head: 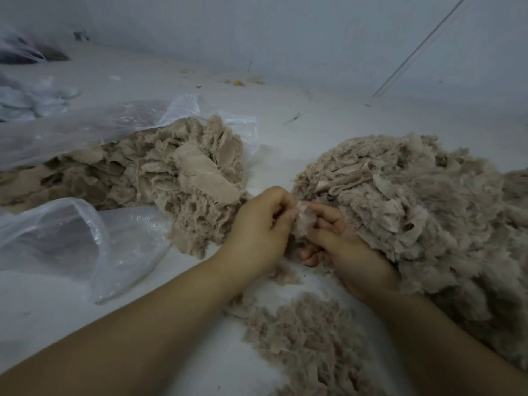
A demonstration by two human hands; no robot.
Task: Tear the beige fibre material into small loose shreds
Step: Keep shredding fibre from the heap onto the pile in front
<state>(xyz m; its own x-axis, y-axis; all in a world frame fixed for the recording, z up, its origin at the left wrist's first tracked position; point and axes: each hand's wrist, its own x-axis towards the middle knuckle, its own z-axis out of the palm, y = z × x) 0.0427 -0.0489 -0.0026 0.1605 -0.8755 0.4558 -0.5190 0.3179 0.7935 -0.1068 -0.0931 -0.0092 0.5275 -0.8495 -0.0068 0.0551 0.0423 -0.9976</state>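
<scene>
clear plastic bags (pixel 85 247), white floor (pixel 314 115), grey wall (pixel 285 30)

Two bare forearms reach in from below; left hand (pixel 257 227) and right hand (pixel 340 241) ungloved, seemingly without rings, though dim light blurs detail.

A pale grey floor (pixel 328 118) meets a plain grey-blue wall (pixel 257 32) in dim light.

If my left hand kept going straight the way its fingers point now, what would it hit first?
Most likely the right hand: the left hand points right across the small fibre piece that both pinch. Beyond lies the big shredded pile, though depth is hard to judge.
</scene>
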